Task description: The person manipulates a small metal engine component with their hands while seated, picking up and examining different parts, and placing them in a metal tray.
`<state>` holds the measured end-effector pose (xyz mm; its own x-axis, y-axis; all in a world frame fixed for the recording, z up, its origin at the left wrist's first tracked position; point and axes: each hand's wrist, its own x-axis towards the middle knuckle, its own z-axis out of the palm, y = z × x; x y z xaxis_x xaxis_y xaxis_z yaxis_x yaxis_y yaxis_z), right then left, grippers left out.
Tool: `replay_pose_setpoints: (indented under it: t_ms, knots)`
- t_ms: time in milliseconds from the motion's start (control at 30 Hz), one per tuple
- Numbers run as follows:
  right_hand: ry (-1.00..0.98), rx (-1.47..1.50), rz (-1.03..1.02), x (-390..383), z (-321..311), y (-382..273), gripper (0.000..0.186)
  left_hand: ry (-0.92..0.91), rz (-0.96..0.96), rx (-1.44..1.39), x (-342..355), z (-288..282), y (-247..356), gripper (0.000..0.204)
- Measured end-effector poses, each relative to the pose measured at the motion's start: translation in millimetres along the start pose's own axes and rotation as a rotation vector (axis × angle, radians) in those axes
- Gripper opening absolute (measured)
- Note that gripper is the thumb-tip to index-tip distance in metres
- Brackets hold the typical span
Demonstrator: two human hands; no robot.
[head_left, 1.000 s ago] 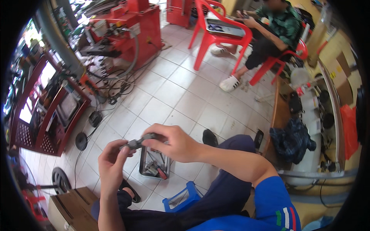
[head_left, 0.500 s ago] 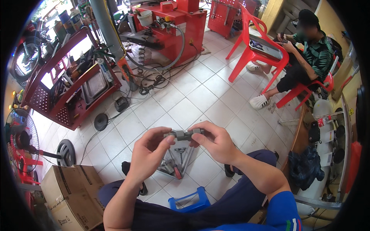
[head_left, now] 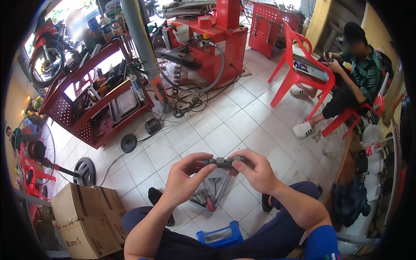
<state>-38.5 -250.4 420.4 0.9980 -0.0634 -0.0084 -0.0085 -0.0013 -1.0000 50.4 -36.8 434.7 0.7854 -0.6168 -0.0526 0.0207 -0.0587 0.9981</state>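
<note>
In the head view, a grey metal part [head_left: 222, 162] is held in the air, its left end pinched by the left hand [head_left: 187, 177], its right end by the right hand [head_left: 256, 171] (both grips are closed). Tools [head_left: 210, 204] are seen in a tray [head_left: 222, 190] below.

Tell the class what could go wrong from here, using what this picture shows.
The dark grey, elongated metal part, held by the bare left hand and bare right hand, could slip if a grip loosens. If dropped, it might miss the angular silver metal tray and strike the white tiled floor.
</note>
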Motion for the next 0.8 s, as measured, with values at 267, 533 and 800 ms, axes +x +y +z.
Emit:
replay_pose_setpoints:
  t_ms: [267,533,800]
  knots:
    - [0.02,0.005,0.001,-2,3,-1,0.024,-0.006,0.04,-0.034,-2,1,-2,0.033]
    - [0.032,0.0,-0.014,-3,5,0,0.025,0.006,0.132,-0.057,-2,1,-6,0.032]
    - [0.036,-0.005,-0.025,-3,8,2,0.024,0.008,0.096,-0.046,-3,1,-6,0.03]
